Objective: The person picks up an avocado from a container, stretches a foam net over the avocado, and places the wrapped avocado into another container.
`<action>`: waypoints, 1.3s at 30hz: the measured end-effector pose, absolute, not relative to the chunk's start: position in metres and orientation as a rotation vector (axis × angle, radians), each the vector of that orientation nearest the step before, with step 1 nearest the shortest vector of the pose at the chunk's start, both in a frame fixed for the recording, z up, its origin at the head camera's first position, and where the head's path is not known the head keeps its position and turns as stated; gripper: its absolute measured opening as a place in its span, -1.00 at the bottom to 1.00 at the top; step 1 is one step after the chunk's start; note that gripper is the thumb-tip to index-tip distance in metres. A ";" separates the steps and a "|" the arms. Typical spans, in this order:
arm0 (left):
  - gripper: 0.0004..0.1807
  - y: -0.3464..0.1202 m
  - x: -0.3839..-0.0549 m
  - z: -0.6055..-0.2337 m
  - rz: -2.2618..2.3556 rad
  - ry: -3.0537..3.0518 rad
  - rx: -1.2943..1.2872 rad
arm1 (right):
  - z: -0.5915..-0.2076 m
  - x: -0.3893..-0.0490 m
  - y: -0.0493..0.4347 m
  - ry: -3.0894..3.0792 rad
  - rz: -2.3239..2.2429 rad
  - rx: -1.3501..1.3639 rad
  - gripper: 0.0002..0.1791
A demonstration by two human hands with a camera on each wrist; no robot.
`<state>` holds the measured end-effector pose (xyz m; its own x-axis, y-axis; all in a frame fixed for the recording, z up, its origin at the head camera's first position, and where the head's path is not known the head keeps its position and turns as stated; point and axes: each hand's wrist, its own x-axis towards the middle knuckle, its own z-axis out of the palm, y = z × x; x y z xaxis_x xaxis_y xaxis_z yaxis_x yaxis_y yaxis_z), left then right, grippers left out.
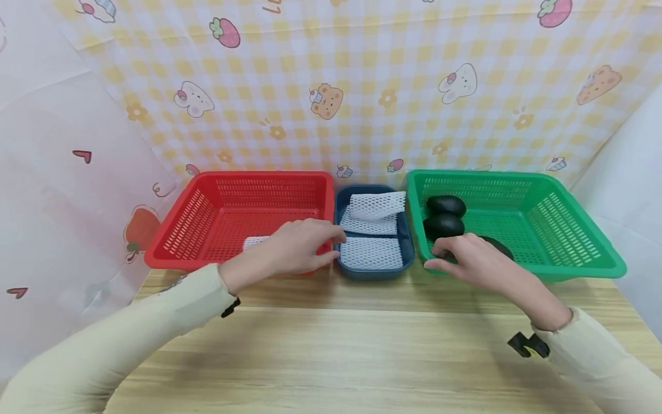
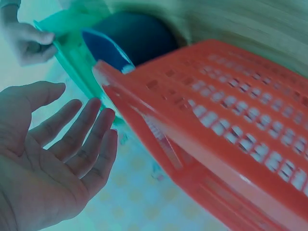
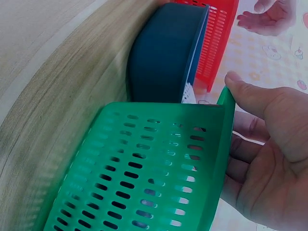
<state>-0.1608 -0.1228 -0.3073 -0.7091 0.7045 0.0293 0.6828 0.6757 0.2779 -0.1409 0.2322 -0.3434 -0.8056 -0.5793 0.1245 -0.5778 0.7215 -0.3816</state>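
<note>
Wood table [image 1: 362,356], green basket [image 1: 561,256], red basket [image 1: 248,221], blue bin [image 1: 374,275]. My left hand [image 1: 299,247] loose, empty; right hand [image 1: 473,257] at green rim, can't tell if gripping. Looks early: dark fruits [image 1: 443,226] bare in green, mesh sleeves [image 1: 371,254] in blue, one in red.

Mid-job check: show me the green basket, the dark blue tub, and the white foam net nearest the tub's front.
Green basket [image 1: 509,220]: head view, bare floor inside it.
Dark blue tub [image 3: 161,57]: right wrist view, outer wall.
White foam net [image 1: 371,253]: head view, middle of its mesh.
</note>
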 end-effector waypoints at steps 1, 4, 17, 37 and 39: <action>-0.48 -0.118 -0.161 -0.309 0.414 2.784 1.186 | -0.343 -0.141 0.232 2.911 -0.644 -0.979 -0.76; -0.53 -0.106 -0.161 -0.314 0.388 2.722 1.250 | -0.344 -0.141 0.232 2.907 -0.648 -0.979 -0.76; -0.67 -0.078 -0.162 -0.350 0.219 2.645 1.282 | -0.346 -0.141 0.231 2.897 -0.652 -0.964 -0.80; -0.64 -0.069 -0.163 -0.356 0.098 2.667 1.226 | -0.346 -0.141 0.233 2.892 -0.659 -0.964 -0.86; -0.64 -0.069 -0.162 -0.355 0.098 2.665 1.223 | -0.345 -0.142 0.234 2.881 -0.664 -0.952 -0.87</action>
<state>-0.1625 -0.0687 -0.3554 -0.6347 0.7561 -0.1596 0.7423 0.6539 0.1461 -0.1418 0.2336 -0.3453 -0.8115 -0.5760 0.0986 -0.5610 0.7207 -0.4073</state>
